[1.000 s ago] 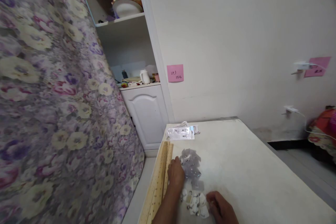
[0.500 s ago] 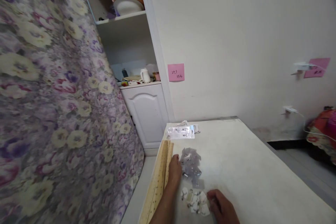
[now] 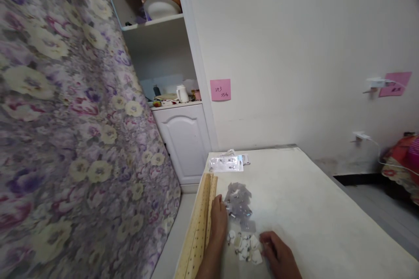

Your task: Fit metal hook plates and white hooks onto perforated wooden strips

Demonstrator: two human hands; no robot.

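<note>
My left hand (image 3: 219, 217) rests on the table along the left side of a pile of translucent grey pieces (image 3: 238, 202) with small metal parts. Its fingers are loosely bent and a little apart, and I see nothing in them. To the right of a heap of small white hooks or tags with metal bits (image 3: 245, 247), my right hand (image 3: 277, 250) lies with curled, slightly parted fingers. Its fingertips are close to the heap's edge; whether they touch it I cannot tell. One flat grey piece (image 3: 248, 226) lies between the two heaps.
Long perforated wooden strips (image 3: 199, 226) run along the left edge of the white table (image 3: 310, 209). Clear plastic packaging (image 3: 225, 164) lies at the far end. A floral curtain (image 3: 81, 117) hangs at left, beside a cabinet (image 3: 183, 144). A pink note (image 3: 220, 90) is on the wall.
The camera view has shifted slightly. Both hands stay beside the same heaps, and the pieces keep their places.
</note>
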